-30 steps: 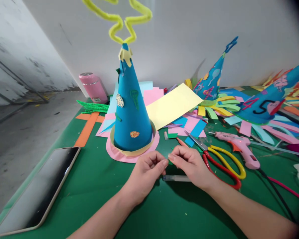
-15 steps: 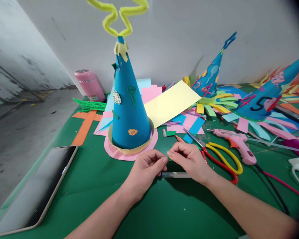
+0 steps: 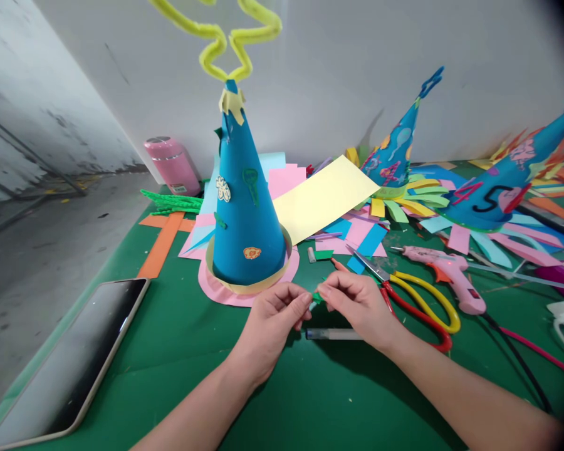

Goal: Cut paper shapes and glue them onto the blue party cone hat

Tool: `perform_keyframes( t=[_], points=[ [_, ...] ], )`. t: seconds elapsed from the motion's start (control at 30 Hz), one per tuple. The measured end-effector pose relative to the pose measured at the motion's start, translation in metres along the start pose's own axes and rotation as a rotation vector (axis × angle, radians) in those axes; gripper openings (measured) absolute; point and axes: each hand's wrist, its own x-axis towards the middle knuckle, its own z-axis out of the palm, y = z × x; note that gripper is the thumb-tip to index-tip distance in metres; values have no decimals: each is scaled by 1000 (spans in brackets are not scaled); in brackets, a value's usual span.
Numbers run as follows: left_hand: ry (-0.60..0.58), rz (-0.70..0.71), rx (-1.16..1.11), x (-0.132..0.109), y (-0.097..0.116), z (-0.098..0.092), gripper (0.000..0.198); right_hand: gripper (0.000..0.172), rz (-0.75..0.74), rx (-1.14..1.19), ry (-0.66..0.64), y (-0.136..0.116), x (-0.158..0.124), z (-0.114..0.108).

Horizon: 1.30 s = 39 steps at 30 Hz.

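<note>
Just above the table, in front of the blue cone hat, my two hands meet at a small green paper piece. Thumb and fingers of my right hand pinch its right side. My left hand is closed in a pinch at its left edge; a pale bit shows beneath. The blue cone hat stands upright with a pink brim, small stickers and a yellow pipe-cleaner shape on its tip. Below my fingers lies a pen, its right end hidden by my right hand. Scissors with red and yellow handles lie beside my right hand.
A pink glue gun with a cord rests at the right. Two more decorated blue cones stand behind among paper strips. A phone lies left, near green pipe cleaners and a pink flask. Pale yellow paper lies behind.
My fingertips have drawn slightly apart, and more of the green piece shows between them. The whole view has shifted slightly; the other things stay where they were.
</note>
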Motion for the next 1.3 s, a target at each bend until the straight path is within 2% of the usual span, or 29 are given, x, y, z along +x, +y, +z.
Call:
perform_keyframes(
  t=[0.23, 0.37, 0.5, 0.63, 0.73, 0.83, 1.03, 1.17, 1.3],
  points=[
    [-23, -1, -14, 2, -3, -4, 21, 27, -4, 56, 18, 1, 1, 1],
    [-20, 5, -21, 3, -5, -6, 21, 23, 19, 87, 167, 4, 6, -8],
    [16, 15, -4, 5, -6, -8, 21, 18, 50, 15, 306, 4, -1, -37],
    [29, 37, 13, 6, -6, -10, 20, 20, 139, -413, 366, 18, -35, -76],
    [33, 46, 29, 6, -7, -11, 20, 24, 227, -731, 284, 35, -63, -95],
    [33, 59, 48, 6, -8, -13, 20, 24, 227, -905, 216, 46, -79, -102],
    [32, 115, 126, 5, -6, -11, 15, 18, 322, -992, 77, 38, -64, -104],
    [51, 176, 204, 2, -2, -8, 12, 13, 351, -1015, 46, 36, -50, -106],
    [41, 247, 269, -2, 2, -7, 13, 16, 371, -1014, 43, 40, -57, -109]
  ],
)
